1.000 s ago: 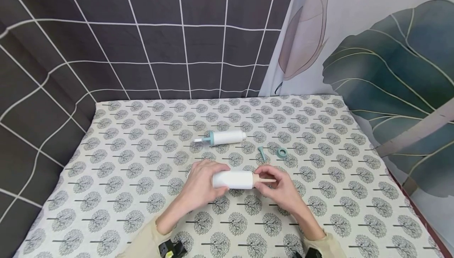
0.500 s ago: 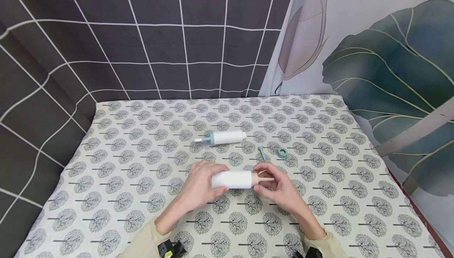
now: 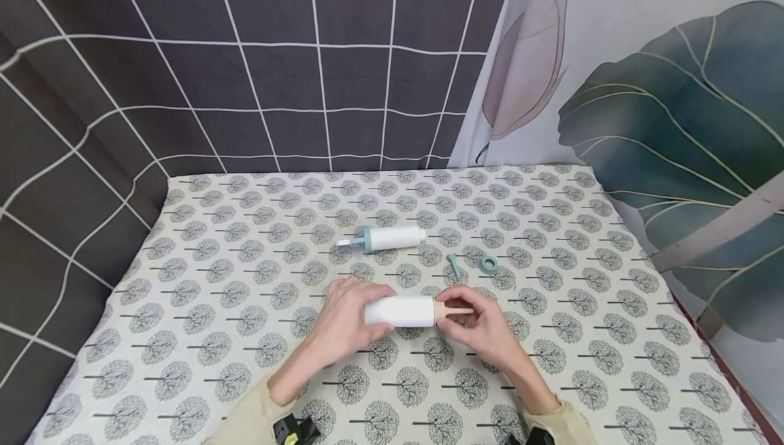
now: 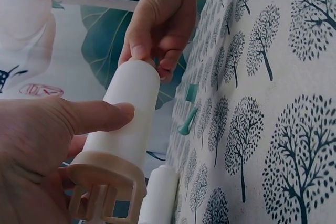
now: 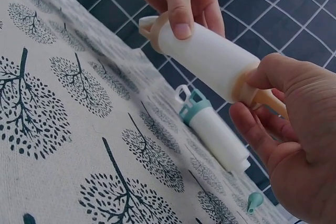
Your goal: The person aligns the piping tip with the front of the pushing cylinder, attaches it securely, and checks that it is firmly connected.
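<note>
A person's left hand (image 3: pixel 349 307) grips a white tube (image 3: pixel 399 311) round its body as the right hand (image 3: pixel 480 319) pinches the peach collar (image 3: pixel 439 310) at the tube's right end, its spout (image 3: pixel 461 310) running between thumb and fingers. Working the collar well would likely mean holding the tube firm but unsqueezed, with both kept in line. Beyond the tube, on tree-print cloth (image 3: pixel 245 380), lies a teal-fitted second tube (image 3: pixel 395 237); beyond its collar end, a teal spout (image 3: pixel 453 266) and, farther right, a teal ring (image 3: pixel 488 265)
</note>
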Demonstrator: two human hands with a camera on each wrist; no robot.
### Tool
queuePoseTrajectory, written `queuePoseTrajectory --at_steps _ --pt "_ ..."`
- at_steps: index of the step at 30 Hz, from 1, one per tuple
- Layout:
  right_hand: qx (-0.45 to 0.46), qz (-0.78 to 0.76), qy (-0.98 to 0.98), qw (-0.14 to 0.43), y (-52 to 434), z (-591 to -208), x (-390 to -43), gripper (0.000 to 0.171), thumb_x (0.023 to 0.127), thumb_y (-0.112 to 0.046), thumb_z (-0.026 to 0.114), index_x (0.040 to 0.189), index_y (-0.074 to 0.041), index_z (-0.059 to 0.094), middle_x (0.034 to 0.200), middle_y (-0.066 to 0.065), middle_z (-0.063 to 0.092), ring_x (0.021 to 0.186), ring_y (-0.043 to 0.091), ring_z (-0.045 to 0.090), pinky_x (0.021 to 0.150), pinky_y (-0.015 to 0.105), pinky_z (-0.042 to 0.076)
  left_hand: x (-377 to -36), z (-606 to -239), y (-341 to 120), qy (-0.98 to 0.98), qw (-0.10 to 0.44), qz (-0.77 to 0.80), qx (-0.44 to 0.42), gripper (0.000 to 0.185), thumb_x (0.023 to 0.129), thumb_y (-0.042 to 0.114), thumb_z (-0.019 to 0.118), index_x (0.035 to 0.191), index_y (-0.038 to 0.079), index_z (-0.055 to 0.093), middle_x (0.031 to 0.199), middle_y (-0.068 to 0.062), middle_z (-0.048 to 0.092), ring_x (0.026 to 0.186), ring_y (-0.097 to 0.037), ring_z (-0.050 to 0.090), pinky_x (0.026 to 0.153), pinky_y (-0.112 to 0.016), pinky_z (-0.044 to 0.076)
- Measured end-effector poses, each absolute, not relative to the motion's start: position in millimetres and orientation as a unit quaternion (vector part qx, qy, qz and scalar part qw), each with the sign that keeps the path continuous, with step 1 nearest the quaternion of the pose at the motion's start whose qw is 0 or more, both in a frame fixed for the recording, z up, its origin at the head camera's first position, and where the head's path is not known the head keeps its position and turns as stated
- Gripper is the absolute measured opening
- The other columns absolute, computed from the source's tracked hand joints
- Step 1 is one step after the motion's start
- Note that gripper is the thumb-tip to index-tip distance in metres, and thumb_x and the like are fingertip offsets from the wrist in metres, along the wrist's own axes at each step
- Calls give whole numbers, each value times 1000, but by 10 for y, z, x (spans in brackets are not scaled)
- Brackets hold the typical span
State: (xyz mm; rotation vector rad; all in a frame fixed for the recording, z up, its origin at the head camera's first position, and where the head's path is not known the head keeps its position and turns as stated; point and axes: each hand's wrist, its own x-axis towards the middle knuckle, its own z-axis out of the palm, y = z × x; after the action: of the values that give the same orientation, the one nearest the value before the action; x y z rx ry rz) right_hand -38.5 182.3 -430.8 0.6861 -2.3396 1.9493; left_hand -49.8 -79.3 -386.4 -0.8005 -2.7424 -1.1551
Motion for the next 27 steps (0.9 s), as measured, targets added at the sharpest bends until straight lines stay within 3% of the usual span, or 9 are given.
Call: queuePoseTrajectory --at_steps 8,18,23,27 --pt "189 631 -753 -7 1807 -4327 -374 34 79 11 73 111 6 63 108 24 65 92 21 68 77 36 59 -497 -3871 -798 -895 36 -356 -268 46 64 7 91 108 8 74 106 -8 74 92 -23 60 93 -52 39" --pt "175 642 -745 -43 1808 -4350 -396 40 82 6 74 120 5 61 118 25 62 99 25 67 84 35 56 -520 -3929 -831 -896 29 -357 -263 47 65 7 90 109 7 74 107 -6 73 98 -24 62 95 -52 38" --pt "175 657 -733 -22 1857 -4340 -413 49 84 9 71 131 9 54 121 32 57 107 36 62 93 30 51 -530 -3967 -888 -900 27 -362 -241 46 66 6 90 109 6 73 109 -7 73 101 -28 64 101 -58 35" --pt "138 661 -737 -3 1936 -4305 -401 46 89 8 67 133 10 52 121 36 54 110 39 60 94 26 50 -545 -4009 -942 -906 28 -353 -231 44 67 6 89 107 5 73 109 -9 73 101 -30 64 101 -59 36"
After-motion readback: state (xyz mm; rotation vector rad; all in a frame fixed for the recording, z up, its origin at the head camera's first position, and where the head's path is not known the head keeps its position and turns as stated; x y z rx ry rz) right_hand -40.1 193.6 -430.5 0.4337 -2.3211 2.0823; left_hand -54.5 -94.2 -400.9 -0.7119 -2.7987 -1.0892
